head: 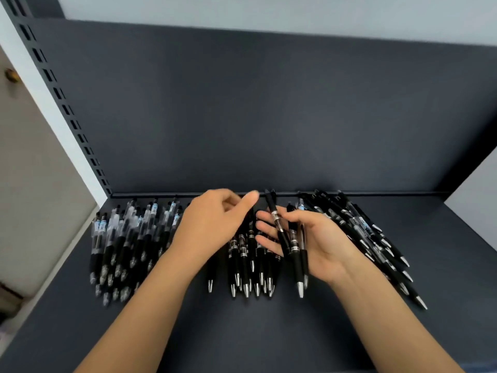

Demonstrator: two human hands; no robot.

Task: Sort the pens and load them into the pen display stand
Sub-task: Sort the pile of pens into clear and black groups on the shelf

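Now, with your right hand [320,246] half open, thumb pinning black pens [294,246], lay them tips-aligned onto the middle pile [246,265]; left hand [212,224] curled above it, hold cannot be told.

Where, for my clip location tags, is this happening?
Probably a shop or stockroom: a dark metal shelf with a slotted upright at its left, and many pens laid out in batches.

black pens [250,254] in three shelf piles.
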